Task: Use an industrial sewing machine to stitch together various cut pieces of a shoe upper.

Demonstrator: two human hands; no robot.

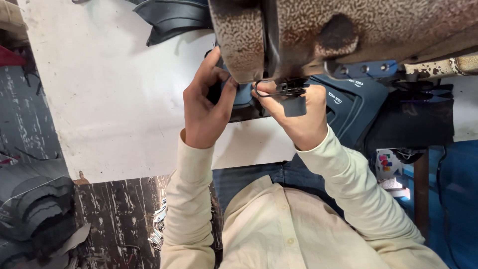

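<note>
Head view, looking down at two bare hands working under the rusty, mottled brown metal head of a sewing machine (318, 35). The person wears a cream long-sleeved shirt with buttons (279, 224), and both sleeves reach up toward the machine.

The left hand (205, 107) has its fingers curled and its thumb raised, pinching the edge of a dark blue, smooth, leather-like cut piece (348, 107) that lies under the machine head. Its grip is clenched on that piece. The right hand (298, 117) is bunched just below the black metal presser foot and needle parts (289, 89), its fingertips pressed against the same dark blue piece and a small dark grey square tab (295, 106). Its grip looks closed around the material, though exactly what the fingers pinch is hidden behind the metal parts. The dark blue piece spreads to the right of the hands, flat, with lighter stitched curves across it.

Everything rests on a white table (109, 99), scuffed and speckled with dark marks. At its top edge lies a curved stack of black and dark blue cut pieces (172, 20). A blue metal bracket with round holes (368, 68) sits beneath the machine arm at right.

Lower left, below the table, a heap of grey and black curved scraps (35, 209) lies on a dark, scratched floor (114, 219).
</note>
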